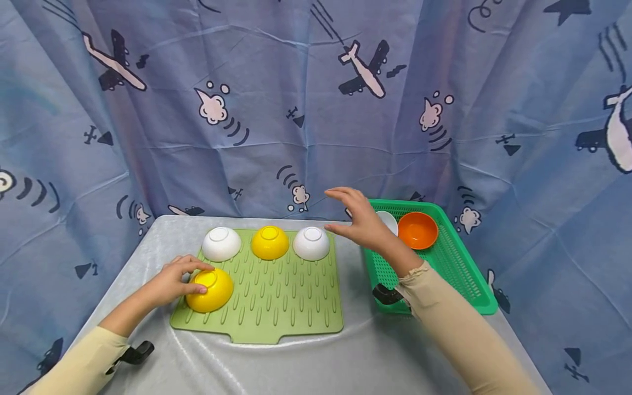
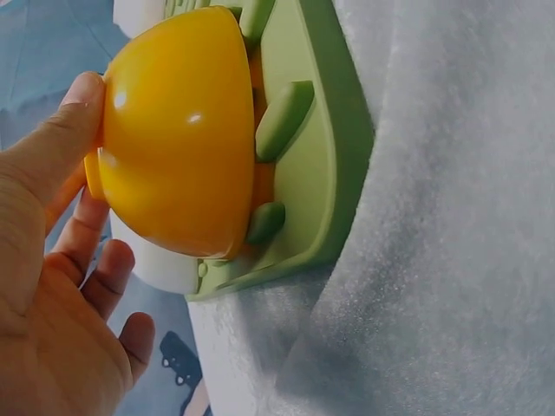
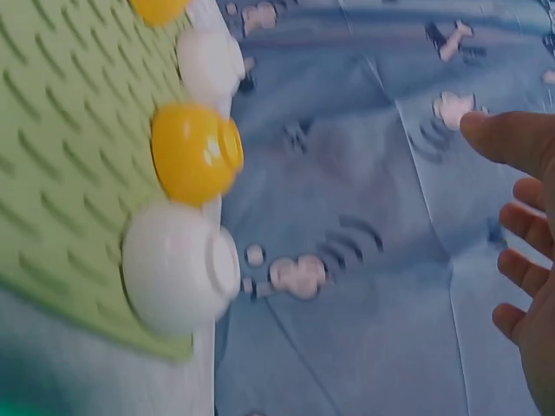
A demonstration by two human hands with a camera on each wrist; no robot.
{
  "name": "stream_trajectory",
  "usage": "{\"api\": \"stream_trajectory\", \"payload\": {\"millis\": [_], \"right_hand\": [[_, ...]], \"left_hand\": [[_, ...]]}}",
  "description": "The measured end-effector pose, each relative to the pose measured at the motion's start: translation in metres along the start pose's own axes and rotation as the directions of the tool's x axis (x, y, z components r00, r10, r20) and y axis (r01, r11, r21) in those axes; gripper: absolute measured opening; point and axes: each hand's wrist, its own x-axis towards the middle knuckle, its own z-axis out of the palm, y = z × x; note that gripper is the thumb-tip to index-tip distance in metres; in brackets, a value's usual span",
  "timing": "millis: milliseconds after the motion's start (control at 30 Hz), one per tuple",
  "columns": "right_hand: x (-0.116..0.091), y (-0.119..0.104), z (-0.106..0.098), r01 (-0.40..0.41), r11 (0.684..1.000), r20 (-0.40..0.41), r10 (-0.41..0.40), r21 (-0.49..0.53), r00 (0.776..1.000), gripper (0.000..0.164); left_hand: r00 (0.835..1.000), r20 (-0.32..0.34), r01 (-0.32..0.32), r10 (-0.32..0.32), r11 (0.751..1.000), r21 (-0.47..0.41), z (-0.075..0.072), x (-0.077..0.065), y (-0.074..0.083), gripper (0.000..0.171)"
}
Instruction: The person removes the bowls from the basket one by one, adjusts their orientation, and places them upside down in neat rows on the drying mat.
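Gripping an upturned yellow bowl (image 1: 216,295) with the left hand (image 1: 173,280), at the near left corner of the green mat (image 1: 276,307). Pinching it about the foot ring, with the thumb on the side toward the mat's near edge and the forefinger on the side toward the far edge. Letting the last two fingers hang loosely bent, off the bowl's wall. Bringing the bowl's rim right down by the mat's ridges, without showing clearly whether resting fully on them.

Holding nothing in the right hand (image 1: 365,222). Spreading its thumb and fingers wide apart in the air, just beyond the mat's far right corner, apart from every bowl.

Lining the mat's far edge with three more upturned bowls: a white bowl (image 1: 221,244) at the far left corner, a second yellow bowl (image 1: 270,243) midway, and another white bowl (image 1: 311,244) at the far right corner.

Setting a green basket (image 1: 456,274) to the right of the mat, well apart from the gripped bowl. Bearing inside it, toward the end level with the mat's far edge, an orange bowl (image 1: 418,231) with the opening up, and beside that a third white bowl (image 1: 388,220), partly hiding behind the right hand.

Spreading a pale cloth (image 1: 321,365) beneath the mat, and hanging a blue curtain (image 1: 276,109) printed with airplanes beyond the far edge.
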Motion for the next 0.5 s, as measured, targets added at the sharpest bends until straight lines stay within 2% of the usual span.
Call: {"api": "stream_trajectory", "payload": {"millis": [233,500], "right_hand": [[-0.011,0.039,-0.028,-0.05,0.998,-0.003,0.05,-0.046,0.999,0.071],[-0.023,0.092,-0.035,-0.12,0.992,0.013,0.121,-0.033,0.993,0.071]], "left_hand": [[1.0,0.006,0.013,-0.013,1.0,0.001,-0.001,0.002,-0.002,0.053],[1.0,-0.006,0.011,-0.011,1.0,0.015,0.001,0.001,-0.002,0.052]]}}
